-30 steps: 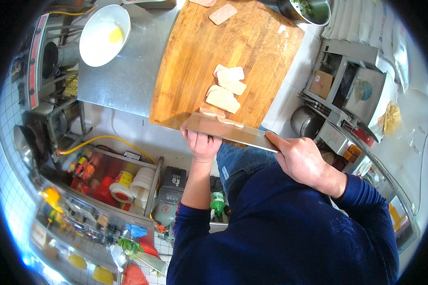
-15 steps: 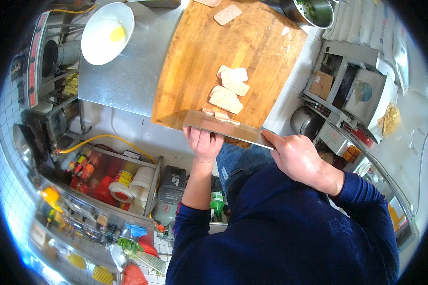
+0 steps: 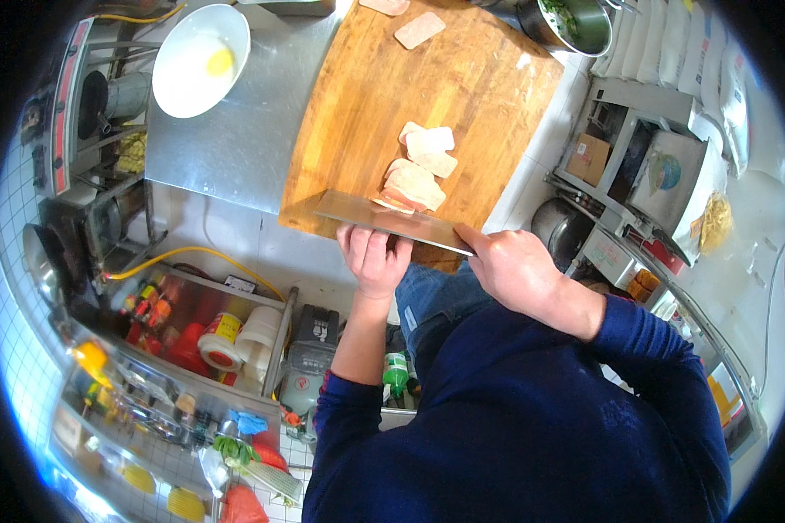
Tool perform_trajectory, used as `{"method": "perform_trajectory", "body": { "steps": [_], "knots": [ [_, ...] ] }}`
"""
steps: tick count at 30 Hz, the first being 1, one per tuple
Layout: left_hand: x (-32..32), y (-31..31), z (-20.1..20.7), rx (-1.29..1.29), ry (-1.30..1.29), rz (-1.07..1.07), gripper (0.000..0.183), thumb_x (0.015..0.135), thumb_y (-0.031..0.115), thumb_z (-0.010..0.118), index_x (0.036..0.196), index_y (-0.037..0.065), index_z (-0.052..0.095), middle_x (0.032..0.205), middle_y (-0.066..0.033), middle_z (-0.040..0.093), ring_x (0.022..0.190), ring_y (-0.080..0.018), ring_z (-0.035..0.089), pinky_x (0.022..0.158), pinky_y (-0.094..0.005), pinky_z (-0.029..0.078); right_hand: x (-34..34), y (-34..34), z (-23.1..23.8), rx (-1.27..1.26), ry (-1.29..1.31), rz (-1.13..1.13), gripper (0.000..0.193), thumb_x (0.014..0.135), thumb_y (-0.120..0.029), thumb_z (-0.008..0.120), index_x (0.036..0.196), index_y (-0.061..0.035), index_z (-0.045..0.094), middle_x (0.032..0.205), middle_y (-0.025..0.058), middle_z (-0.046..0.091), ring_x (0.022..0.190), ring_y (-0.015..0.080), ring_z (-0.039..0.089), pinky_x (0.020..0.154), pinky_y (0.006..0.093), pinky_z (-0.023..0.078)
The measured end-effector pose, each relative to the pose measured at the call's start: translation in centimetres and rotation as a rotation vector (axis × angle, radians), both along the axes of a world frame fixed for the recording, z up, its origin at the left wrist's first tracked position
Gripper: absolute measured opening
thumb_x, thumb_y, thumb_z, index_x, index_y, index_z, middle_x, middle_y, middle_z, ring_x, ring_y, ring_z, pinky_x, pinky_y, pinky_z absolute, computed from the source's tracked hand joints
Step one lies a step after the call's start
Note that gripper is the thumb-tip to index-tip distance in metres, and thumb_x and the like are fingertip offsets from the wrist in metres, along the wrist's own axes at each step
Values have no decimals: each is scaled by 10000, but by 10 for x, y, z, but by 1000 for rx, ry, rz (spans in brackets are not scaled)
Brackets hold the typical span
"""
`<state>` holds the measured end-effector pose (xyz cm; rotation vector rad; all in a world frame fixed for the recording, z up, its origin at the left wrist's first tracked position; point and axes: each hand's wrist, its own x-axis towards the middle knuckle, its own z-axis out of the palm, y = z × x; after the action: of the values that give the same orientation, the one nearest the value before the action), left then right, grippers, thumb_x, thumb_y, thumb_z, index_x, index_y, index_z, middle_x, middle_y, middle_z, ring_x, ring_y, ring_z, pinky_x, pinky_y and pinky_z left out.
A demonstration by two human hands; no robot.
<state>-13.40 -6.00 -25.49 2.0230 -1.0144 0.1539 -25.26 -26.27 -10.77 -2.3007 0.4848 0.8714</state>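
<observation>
My right hand point(image 3: 516, 268) grips a wide-bladed cleaver point(image 3: 384, 221) at its right end. The blade lies across the near edge of a wooden cutting board point(image 3: 349, 131). Curled fingers of my left hand point(image 3: 375, 257) press up close to the near side of the blade; what they hold is hidden by it. Just beyond the blade lies a loose, overlapping group of pale pink meat slices point(image 3: 414, 185). Another slice point(image 3: 419, 30) lies alone toward the board's far side, with one more point(image 3: 384, 5) at the picture's upper edge.
Left of the board, a white bowl point(image 3: 179, 83) with a yolk-like yellow spot stands on a steel table point(image 3: 227, 144). A metal pot point(image 3: 591, 35) with greens is at the far right corner. Below left sits a bin point(image 3: 183, 366) of bottles and tubs. Shelving point(image 3: 624, 148) stands at right.
My right hand has drawn the cleaver to the left. The slices standing by the blade now lean onto the group beyond it. My left hand stays nearly in place.
</observation>
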Motion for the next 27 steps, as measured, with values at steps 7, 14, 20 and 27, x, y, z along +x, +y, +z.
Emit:
{"method": "perform_trajectory", "body": {
  "steps": [7,14,20,27],
  "knots": [
    [1,-8,7,-4,-47,8,350,824,145,941,1083,83,714,1160,-101,682,1072,-356,640,1000,-511,504,-14,-1,-25,21,-211,-108,324,986,-179,670,1289,-79,725,768,225,755,739,436,776,695,552,643],
    [-2,-1,28,-52,74,30,465,909,107,889,1301,15,658,1312,-184,675,1229,-402,641,1078,-507,531,-40,-18,-5,68,-257,-220,349,1008,-196,656,1340,-117,729,861,252,764,797,469,764,759,577,636],
    [26,8,101,-233,362,329,376,1056,38,689,1421,-30,628,1426,-202,638,1309,-342,643,1071,-429,563,-71,-48,14,-206,-389,2,498,988,-238,691,1452,-64,646,892,156,800,770,377,785,694,498,636],
    [52,-42,164,505,276,-347,275,990,203,793,1204,31,789,1319,-170,720,1270,-353,657,1106,-455,524,-93,-62,16,-329,-566,238,602,896,-238,734,1453,-28,645,842,93,765,732,294,774,679,448,628]
  ]
}}
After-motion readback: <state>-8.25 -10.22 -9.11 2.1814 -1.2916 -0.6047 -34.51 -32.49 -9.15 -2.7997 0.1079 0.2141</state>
